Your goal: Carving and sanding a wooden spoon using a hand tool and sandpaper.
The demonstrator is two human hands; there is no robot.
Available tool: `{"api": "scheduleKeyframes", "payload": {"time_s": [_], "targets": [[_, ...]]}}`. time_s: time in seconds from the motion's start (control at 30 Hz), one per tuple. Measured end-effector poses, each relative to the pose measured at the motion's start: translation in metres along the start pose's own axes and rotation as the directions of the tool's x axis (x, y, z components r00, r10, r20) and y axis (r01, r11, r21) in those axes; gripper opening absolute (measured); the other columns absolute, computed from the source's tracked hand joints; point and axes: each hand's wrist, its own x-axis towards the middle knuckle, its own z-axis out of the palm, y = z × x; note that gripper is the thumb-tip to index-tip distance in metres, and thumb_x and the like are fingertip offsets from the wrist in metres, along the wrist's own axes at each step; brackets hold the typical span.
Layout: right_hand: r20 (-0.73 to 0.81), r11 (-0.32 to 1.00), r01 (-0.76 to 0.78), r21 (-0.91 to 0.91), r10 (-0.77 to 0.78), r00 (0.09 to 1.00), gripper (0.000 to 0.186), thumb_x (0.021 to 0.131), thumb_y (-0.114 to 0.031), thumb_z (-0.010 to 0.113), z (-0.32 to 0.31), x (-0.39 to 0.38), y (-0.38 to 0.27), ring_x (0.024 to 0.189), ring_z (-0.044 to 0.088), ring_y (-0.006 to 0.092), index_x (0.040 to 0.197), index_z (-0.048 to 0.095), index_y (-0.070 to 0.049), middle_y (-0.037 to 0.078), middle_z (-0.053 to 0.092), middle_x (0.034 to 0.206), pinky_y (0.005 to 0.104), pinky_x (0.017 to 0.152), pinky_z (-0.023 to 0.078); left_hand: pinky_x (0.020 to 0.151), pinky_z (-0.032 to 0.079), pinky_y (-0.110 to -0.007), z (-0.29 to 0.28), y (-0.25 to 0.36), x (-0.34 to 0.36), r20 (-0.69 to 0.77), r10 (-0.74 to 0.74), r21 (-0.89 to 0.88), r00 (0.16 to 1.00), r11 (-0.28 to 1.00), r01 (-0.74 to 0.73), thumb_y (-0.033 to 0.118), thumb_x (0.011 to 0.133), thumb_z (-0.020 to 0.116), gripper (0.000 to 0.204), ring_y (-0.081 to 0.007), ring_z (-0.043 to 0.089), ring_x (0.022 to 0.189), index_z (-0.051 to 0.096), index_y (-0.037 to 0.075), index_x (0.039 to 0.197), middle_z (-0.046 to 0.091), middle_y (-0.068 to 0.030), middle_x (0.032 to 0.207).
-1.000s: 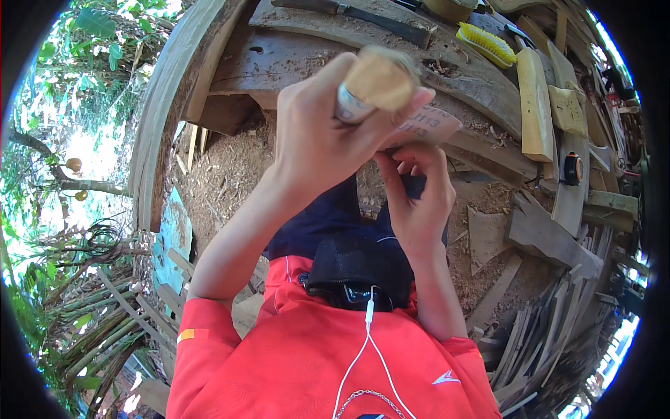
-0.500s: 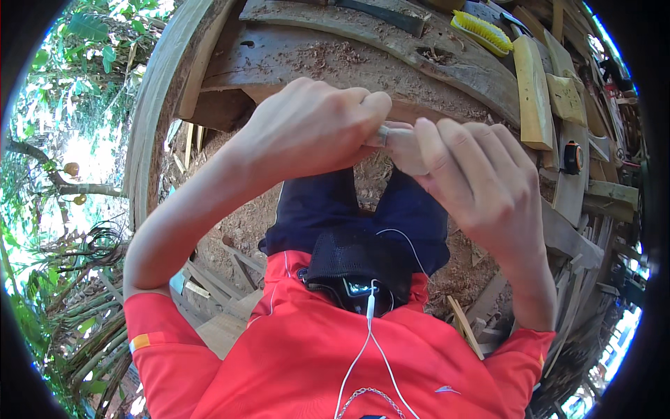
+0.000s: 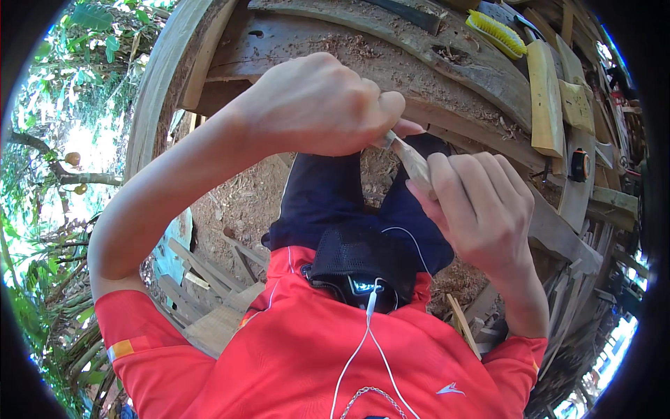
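My right hand (image 3: 481,202) pinches a small, pale carved piece of wood (image 3: 412,162) between thumb and fingers. The wood slants up toward my left hand (image 3: 324,105), which is closed in a fist at its upper end. A small greyish edge (image 3: 388,139) pokes out beneath the left fingers, against the wood's tip; what that hand grips is mostly hidden. Both hands are raised in front of me, over my dark-trousered legs and near the edge of a wooden bench (image 3: 300,42).
Wood shavings and a dark flat blade-like tool (image 3: 408,15) lie on the bench. A yellow brush (image 3: 495,33), wooden blocks (image 3: 546,98) and a black and orange tape measure (image 3: 579,165) are to the right. Offcuts (image 3: 202,269) litter the ground. White earphone wires (image 3: 357,349) hang over my shirt.
My left hand has shifted slightly up and right, its elbow swinging outward. My right hand has lowered a little, and the wood now tilts more steeply between the hands.
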Motion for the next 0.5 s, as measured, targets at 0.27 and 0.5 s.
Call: {"api": "scheduleKeyframes", "payload": {"time_s": [0.27,0.5], "targets": [[0.221,0.878,-0.394,0.271,0.342,0.913,0.023,0.089,-0.027,0.070,-0.002,-0.007,-0.010,0.064,0.055,0.0198,0.090,0.061,-0.006,0.007,0.051,0.076,0.0313,0.053,0.044,0.036,0.041,-0.036,-0.002,-0.004,-0.003,0.043,0.057,-0.017,0.997,0.998,-0.056,0.036,0.089,0.069,0.040,-0.0245,0.058,0.044,0.048,0.009,0.069,0.048,-0.0053,0.049],[0.158,0.873,-0.402,0.276,0.371,0.915,0.032,0.091,-0.032,0.066,0.006,0.003,-0.009,0.064,0.055,0.0151,0.105,0.063,-0.003,0.004,0.056,0.081,0.0281,0.055,0.047,0.037,0.042,-0.037,0.006,-0.013,-0.005,0.111,-0.041,-0.071,0.993,0.996,0.049,0.038,0.090,0.068,0.041,-0.0260,0.060,0.045,0.049,0.008,0.069,0.050,-0.0075,0.049]]}}
